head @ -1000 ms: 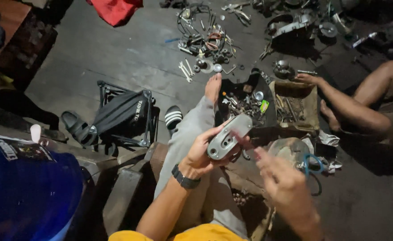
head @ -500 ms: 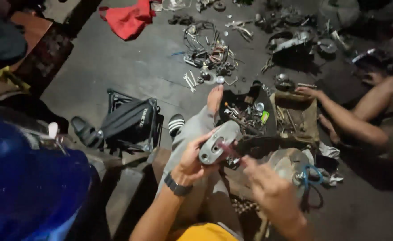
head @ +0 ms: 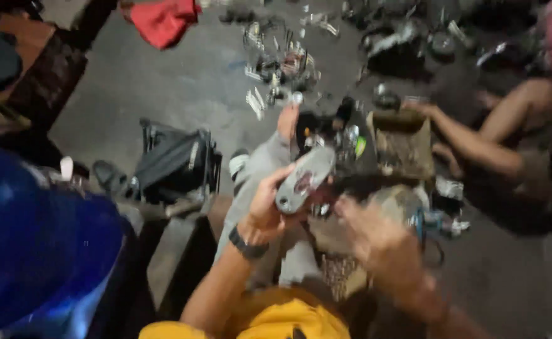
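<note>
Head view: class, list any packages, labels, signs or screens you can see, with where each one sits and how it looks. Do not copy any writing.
Black case: on the floor left of the left hand, boxy, with a pale printed label on its side, too blurred to describe further.
Open box: on the floor beyond the right hand, brown, squarish, holding small parts.
No signs or screens show.

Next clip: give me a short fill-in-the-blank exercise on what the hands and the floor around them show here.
1. The left hand holds up a grey metal part, and on that wrist sits a dark ____.
2. The right hand is blurred and sits just to the ____ of the metal part in the picture.
3. The cloth lying on the floor at the top of the view is ____.
4. Another person's arm reaches towards an open ____ full of small parts.

Missing words: wristband; right; red; box
</note>
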